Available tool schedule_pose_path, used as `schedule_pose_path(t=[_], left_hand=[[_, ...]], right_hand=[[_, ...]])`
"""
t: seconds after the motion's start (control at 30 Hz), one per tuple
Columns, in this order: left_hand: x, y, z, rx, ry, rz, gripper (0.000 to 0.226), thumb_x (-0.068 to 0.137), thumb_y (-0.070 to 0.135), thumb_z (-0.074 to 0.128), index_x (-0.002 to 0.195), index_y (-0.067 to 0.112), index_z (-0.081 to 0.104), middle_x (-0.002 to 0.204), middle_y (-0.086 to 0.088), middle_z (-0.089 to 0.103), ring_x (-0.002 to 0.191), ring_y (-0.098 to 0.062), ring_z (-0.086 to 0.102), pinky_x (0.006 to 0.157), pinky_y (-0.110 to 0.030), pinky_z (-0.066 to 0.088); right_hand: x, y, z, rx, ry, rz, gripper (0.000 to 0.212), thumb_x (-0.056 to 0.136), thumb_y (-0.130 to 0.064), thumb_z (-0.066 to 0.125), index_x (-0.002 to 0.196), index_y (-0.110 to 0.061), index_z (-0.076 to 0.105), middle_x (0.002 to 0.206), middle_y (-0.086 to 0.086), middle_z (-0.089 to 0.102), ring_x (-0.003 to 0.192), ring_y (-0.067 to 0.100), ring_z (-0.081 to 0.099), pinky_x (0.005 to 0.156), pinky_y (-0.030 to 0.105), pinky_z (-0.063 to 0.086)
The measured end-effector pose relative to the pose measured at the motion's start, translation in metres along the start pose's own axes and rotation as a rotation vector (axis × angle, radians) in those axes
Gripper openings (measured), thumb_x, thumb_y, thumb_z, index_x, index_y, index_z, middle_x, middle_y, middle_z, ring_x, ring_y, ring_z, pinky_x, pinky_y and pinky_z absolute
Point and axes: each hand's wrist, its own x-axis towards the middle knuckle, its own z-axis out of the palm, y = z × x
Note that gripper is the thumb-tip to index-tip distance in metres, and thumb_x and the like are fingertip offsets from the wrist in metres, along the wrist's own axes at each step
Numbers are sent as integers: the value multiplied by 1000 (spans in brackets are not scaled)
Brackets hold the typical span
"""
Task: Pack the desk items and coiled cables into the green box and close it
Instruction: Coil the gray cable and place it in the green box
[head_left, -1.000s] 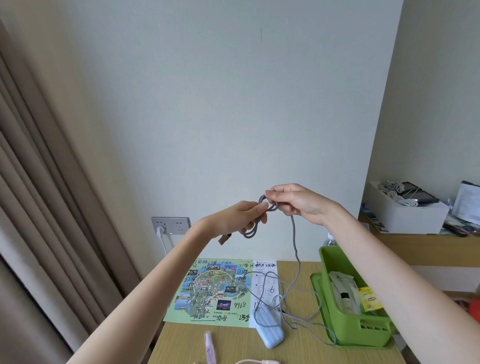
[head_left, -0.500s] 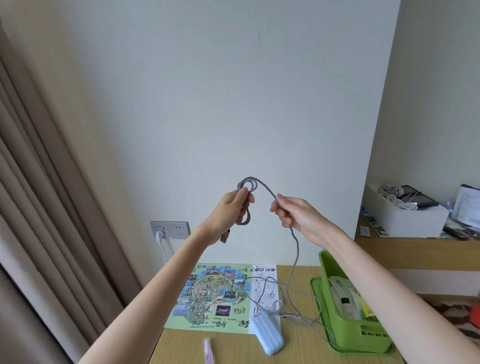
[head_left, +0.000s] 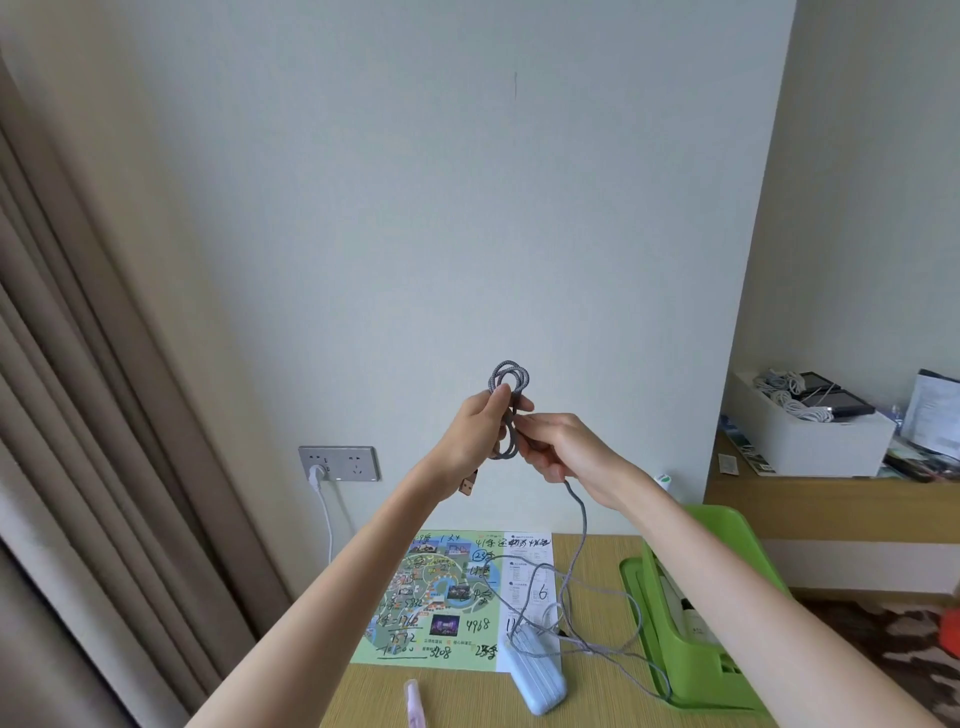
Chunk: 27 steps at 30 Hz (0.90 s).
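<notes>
My left hand (head_left: 475, 431) holds a small coil of grey braided cable (head_left: 509, 382) up in front of the wall, with the plug end hanging below the wrist. My right hand (head_left: 563, 449) grips the same cable just beside the coil. The loose length drops from my right hand to the desk and lies tangled over a pale blue case (head_left: 537, 678). The open green box (head_left: 698, 649) stands at the desk's right, partly behind my right forearm, with items inside.
A colourful map sheet (head_left: 441, 597) with handwriting lies on the wooden desk. A pink pen-like item (head_left: 414, 701) sits at the front edge. A wall socket (head_left: 338, 463) holds a white plug. Curtains hang at left. A white box (head_left: 810, 436) of cables sits on the right shelf.
My right hand moved back to the left hand, bringing another loop of cable onto the coil. The coil has grown thicker and both hands sit lower.
</notes>
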Motion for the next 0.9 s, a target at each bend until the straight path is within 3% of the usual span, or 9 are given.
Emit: schedule_pose_path(t=[0.13,0.3,0.43,0.53,0.6,0.67,0.73,0.9], left_hand=[[1,0,0,11,27,3,38,106,31,29,87,13,56,71,3,45,63,-10,39,57,-23,33],[4,-4,-6,-18,28,-22,38,105,34,29,81,15,51,75,-1,51,65,-12,48,58,-16,39],[4,-6,-8,-389,20,-128,36,105,29,32,78,15,52,74,2,53,63,-8,56,58,-15,46],[4,-8,-16,-780,-35,-202,35,105,25,32,78,13,51,78,-3,53,75,-16,55,75,-25,46],[5,-9,-20,-889,-22,-227,35,105,25,32,78,13,50,76,-3,51,74,-17,52,82,-29,43],[7,-10,-21,-899,40,-235,36,105,25,32,76,13,50,71,-1,50,68,-15,48,78,-27,45],[9,-10,-23,-843,118,-220,37,105,27,33,75,14,51,70,1,47,60,-11,43,66,-24,36],[15,-15,-33,-466,239,-179,38,105,35,33,73,18,47,64,4,32,50,-11,26,50,-24,19]], right_hand=[[-1,-2,-2,-56,-10,7,42,96,-43,52,64,-17,57,59,0,46,47,11,36,46,21,25],[0,-3,-1,-90,-35,7,43,94,-48,55,65,-16,59,61,0,50,47,11,37,46,19,29],[1,-2,-4,-100,-47,-12,43,94,-48,55,69,-14,60,58,-2,46,47,10,37,47,18,31],[2,1,-6,-107,-42,-31,41,95,-46,55,70,-13,61,54,-6,44,46,8,37,48,18,31],[2,4,-7,-119,-56,-31,40,94,-46,56,70,-14,62,53,-7,43,46,8,36,49,18,32],[1,7,-8,-151,-71,-24,40,93,-46,57,69,-14,63,52,-7,41,47,8,36,50,19,33],[0,10,-10,-205,-75,-7,40,92,-46,59,68,-14,64,50,-7,39,47,9,34,53,21,33],[-1,7,-23,-223,-36,33,31,87,-37,69,66,-14,64,49,-8,36,46,12,31,52,23,30]])
